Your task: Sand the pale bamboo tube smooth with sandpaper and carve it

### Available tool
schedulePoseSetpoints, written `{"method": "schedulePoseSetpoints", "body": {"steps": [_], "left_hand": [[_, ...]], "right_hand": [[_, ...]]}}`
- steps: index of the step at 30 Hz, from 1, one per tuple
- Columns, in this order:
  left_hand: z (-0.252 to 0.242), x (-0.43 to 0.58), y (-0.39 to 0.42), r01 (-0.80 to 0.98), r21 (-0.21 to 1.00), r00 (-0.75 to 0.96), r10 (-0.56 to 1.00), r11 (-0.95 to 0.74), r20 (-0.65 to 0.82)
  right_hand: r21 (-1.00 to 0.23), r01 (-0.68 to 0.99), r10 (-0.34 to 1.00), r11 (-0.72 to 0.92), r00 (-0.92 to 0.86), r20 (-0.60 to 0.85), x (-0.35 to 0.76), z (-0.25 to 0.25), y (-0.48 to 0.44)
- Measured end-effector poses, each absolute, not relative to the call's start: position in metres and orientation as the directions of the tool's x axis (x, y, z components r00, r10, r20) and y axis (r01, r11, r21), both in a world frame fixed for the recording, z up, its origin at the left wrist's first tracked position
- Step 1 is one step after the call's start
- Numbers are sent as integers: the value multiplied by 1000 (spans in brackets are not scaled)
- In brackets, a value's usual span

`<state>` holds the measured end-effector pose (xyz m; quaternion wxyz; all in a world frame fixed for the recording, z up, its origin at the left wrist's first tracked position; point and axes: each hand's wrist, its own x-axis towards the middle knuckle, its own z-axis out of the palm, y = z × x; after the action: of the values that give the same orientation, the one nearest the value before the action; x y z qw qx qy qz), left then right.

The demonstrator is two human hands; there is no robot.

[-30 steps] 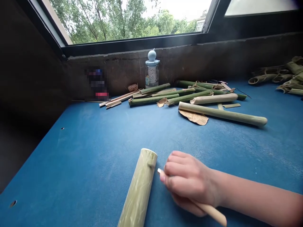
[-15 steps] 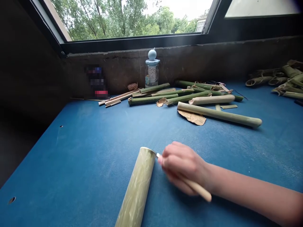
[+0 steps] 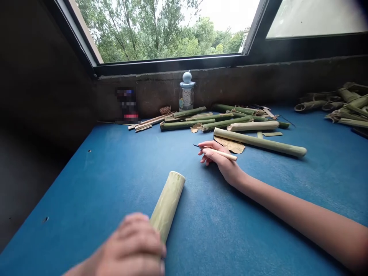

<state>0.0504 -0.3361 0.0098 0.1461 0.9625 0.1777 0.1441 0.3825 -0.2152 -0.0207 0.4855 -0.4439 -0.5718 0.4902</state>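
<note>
A pale green bamboo tube (image 3: pixel 169 203) lies slantwise on the blue tabletop (image 3: pixel 109 184), its cut far end facing away from me. My left hand (image 3: pixel 136 245), somewhat blurred, is closed over the near part of the tube and hides its lower end. Beyond the tube, to the right, my right hand (image 3: pixel 222 161) is above the table. Its fingers pinch a slim carving knife (image 3: pixel 225 155) with a pale wooden handle. The thin dark tip points left, apart from the tube. Just behind that hand is a brown scrap of dry sheath (image 3: pixel 232 146).
A long peeled bamboo length (image 3: pixel 260 143) lies at back right. Several green bamboo pieces (image 3: pixel 186 125) and thin strips (image 3: pixel 152 122) line the wall, near a blue-lidded bottle (image 3: pixel 186 94). More bamboo (image 3: pixel 350 101) is piled far right. A window (image 3: pixel 161 34) is above.
My left hand has come into view and taken hold of the bamboo tube. My right hand has moved away from the tube's rim, farther back, with the carving knife. The view has shifted slightly.
</note>
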Motion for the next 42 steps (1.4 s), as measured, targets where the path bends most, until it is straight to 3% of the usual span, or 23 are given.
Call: {"method": "schedulePoseSetpoints", "body": {"steps": [2, 5, 7, 10, 14, 20, 25, 30, 33, 39, 42], "left_hand": [[16, 40, -289, 537, 133, 782, 550, -833, 293], [35, 28, -189, 738, -146, 671, 693, -659, 265], [51, 22, -121, 868, -228, 493, 813, -440, 309], [70, 14, -46, 979, -95, 206, 851, -183, 482], [73, -2, -1, 998, 58, -13, 865, -19, 502], [40, -31, -10, 991, -75, 136, 875, -114, 465], [9, -53, -21, 996, 39, 60, 936, -78, 348], [17, -58, -43, 989, 53, 114, 952, -135, 285], [38, -45, -84, 959, 94, 236, 939, -266, 251], [53, 9, -208, 793, -3, 609, 793, -609, -18], [46, 34, -256, 698, 11, 716, 698, -716, -16]], "right_hand": [[-991, 28, 980, 127, -158, 121, 382, -21, -216], [-989, 34, 969, 144, -208, 134, 383, -21, -217], [-988, 36, 961, 151, -239, 138, 384, -19, -217], [-993, 13, 960, 117, -256, 110, 387, -18, -217], [-995, -59, 978, 76, -191, 86, 390, -22, -212], [-994, -99, 988, 47, -143, 61, 392, -29, -207], [-993, -86, 973, 83, -209, 100, 393, -26, -210], [-988, -101, 968, 116, -210, 135, 392, -20, -216], [-986, -77, 973, 149, -164, 160, 390, -18, -219], [-974, -22, 961, 224, -161, 225, 389, -17, -226], [-971, -4, 947, 240, -219, 235, 389, -18, -228]]}}
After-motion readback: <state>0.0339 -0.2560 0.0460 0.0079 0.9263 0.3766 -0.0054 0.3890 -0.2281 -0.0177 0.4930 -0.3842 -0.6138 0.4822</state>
